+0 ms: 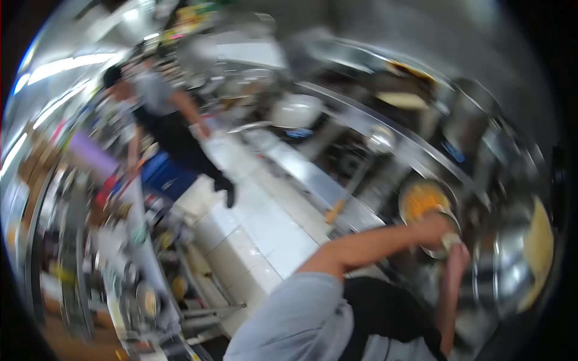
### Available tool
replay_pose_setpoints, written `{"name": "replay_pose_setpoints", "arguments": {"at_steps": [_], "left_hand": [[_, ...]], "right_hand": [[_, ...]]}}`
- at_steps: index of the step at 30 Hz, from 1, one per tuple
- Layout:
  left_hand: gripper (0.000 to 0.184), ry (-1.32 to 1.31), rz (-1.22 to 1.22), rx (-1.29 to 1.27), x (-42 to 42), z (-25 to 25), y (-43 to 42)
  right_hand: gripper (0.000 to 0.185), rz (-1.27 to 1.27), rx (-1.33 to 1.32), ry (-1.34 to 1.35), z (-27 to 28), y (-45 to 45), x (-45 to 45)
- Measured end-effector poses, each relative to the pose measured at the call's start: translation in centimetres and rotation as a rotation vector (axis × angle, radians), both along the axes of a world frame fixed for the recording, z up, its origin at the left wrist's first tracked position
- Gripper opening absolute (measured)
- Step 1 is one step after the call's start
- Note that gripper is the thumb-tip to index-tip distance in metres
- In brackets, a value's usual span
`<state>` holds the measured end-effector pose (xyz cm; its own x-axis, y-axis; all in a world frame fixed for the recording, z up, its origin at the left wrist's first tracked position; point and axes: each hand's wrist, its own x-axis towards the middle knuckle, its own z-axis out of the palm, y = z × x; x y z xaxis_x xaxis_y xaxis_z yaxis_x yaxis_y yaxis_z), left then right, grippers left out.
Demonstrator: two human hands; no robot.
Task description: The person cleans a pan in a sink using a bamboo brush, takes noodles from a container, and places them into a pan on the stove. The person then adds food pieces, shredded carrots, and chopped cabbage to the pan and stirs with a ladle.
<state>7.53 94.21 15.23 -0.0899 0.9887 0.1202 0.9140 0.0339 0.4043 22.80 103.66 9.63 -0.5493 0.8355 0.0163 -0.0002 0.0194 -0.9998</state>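
My left hand [436, 228] reaches over the near edge of a round metal pan [402, 207] with orange food [422, 200] in it. Close beside it is my right hand [459, 257]. Between the two hands is a small pale object [450, 241], and the fingers of both look closed around it. Motion blur hides what it is.
A ladle [361, 174] with a wooden handle end lies across the stove [337, 153]. A white wok [296, 112] and a tall metal pot [472, 111] stand further off. Across the tiled floor [247, 216], another person [171, 120] leans over a counter.
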Motion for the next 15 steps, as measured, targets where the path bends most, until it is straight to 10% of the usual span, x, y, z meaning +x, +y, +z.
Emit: {"name": "replay_pose_setpoints", "arguments": {"at_steps": [7,12,15], "left_hand": [[0.057,-0.313,0.037,0.130,-4.1,1.6,4.2],[0.040,-0.857,0.190,0.177,-7.9,1.1,7.8],[0.068,-0.852,0.253,0.204,-10.9,-0.2,9.5]], "right_hand": [[0.018,-0.210,0.013,-0.214,1.4,0.5,-1.5],[0.028,-0.321,-0.121,-0.190,1.6,1.3,-2.1],[0.023,-0.296,0.007,-0.288,1.3,1.7,-0.9]]}}
